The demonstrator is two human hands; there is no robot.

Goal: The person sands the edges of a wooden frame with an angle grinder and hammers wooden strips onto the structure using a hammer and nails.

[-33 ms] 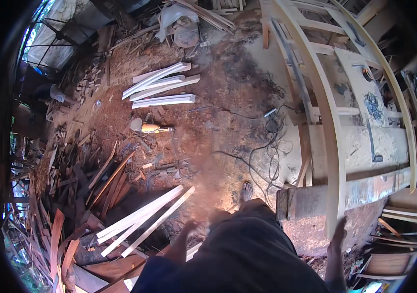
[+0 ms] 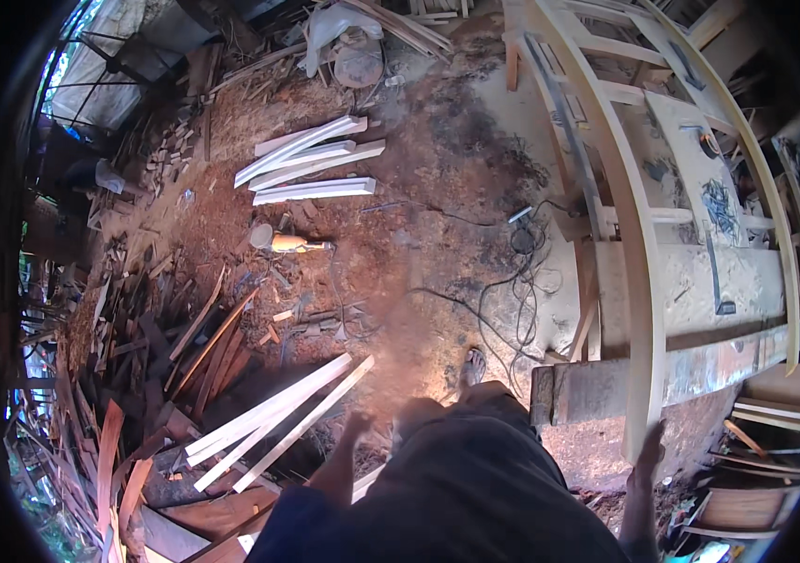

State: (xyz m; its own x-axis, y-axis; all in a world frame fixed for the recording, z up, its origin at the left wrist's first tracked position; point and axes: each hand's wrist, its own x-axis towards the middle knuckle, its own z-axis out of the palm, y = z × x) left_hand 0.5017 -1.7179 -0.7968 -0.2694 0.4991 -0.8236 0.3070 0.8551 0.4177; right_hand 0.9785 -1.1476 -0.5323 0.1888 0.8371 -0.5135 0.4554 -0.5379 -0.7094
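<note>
I had the right hand (image 2: 648, 452) beside the near end of the long pale beam (image 2: 640, 281), which ran near to far over the surface (image 2: 597, 389) on the right; I couldn't tell whether its fingers gripped. The left hand (image 2: 353, 430), just right of some pale strips (image 2: 269, 410), was equally unreadable. I judged this as steadying the beam; moving it called for a firm hold.

Around you spreads a reddish-brown floor (image 2: 400, 310) with dark patches; to your right stands a dusty counter (image 2: 756, 277), while far left a pale sheet (image 2: 105, 98) borders a bright gap (image 2: 59, 70).
</note>
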